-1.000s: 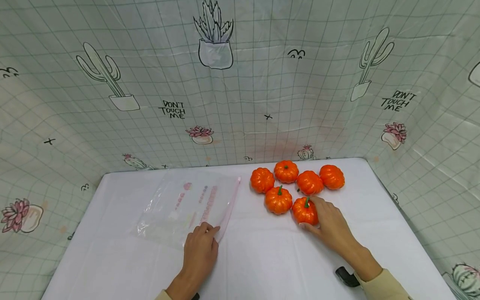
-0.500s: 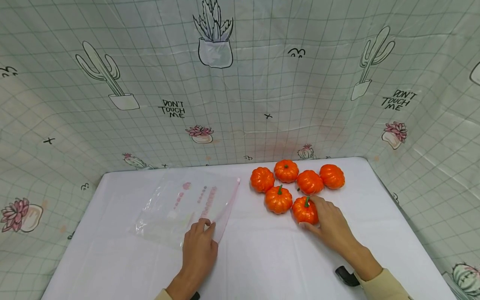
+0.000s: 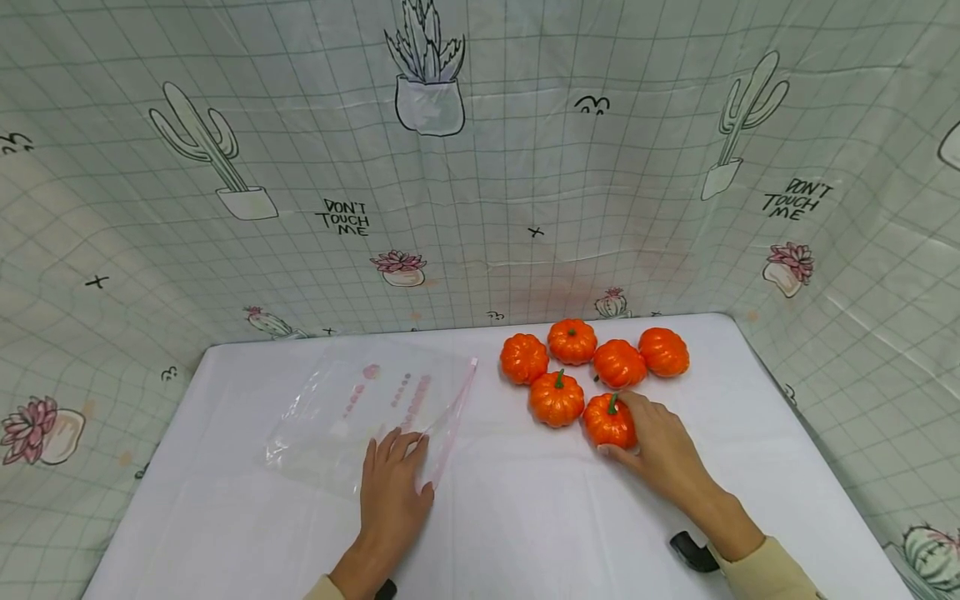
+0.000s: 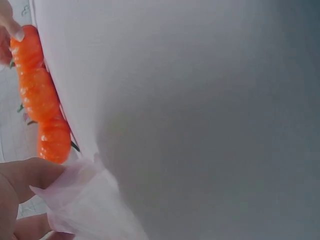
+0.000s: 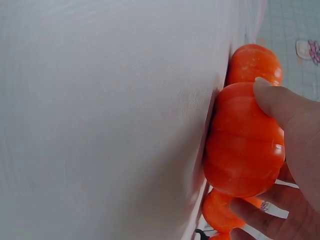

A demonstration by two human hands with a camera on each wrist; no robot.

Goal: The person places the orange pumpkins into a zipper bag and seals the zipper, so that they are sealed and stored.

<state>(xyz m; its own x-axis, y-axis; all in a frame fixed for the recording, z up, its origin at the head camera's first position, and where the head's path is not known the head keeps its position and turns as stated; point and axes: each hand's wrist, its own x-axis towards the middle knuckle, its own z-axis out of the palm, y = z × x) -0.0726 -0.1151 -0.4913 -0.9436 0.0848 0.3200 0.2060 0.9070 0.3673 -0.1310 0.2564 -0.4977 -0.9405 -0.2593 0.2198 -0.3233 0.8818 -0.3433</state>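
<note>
A clear zip bag (image 3: 360,408) with pink print lies flat on the left half of the white table (image 3: 525,517). My left hand (image 3: 411,462) lies over its near right corner. In the left wrist view that hand (image 4: 52,197) pinches the bag's pink edge (image 4: 85,205) between thumb and a finger. Several small orange pumpkins sit in a cluster at the back right. My right hand (image 3: 621,427) grips the nearest pumpkin (image 3: 606,421) of the cluster. In the right wrist view the thumb and fingers of that hand (image 5: 252,145) curl round this pumpkin (image 5: 235,130), which rests on the table.
Close behind the held one sit other pumpkins (image 3: 557,398) (image 3: 618,364) (image 3: 524,358). A cactus-print curtain (image 3: 480,208) walls the table at the back and both sides. A black wrist mount (image 3: 693,552) shows near the right sleeve.
The left hand's fingers have slid further onto the bag and spread, and the bag's right edge has shifted slightly left. The right hand stays on the pumpkin.
</note>
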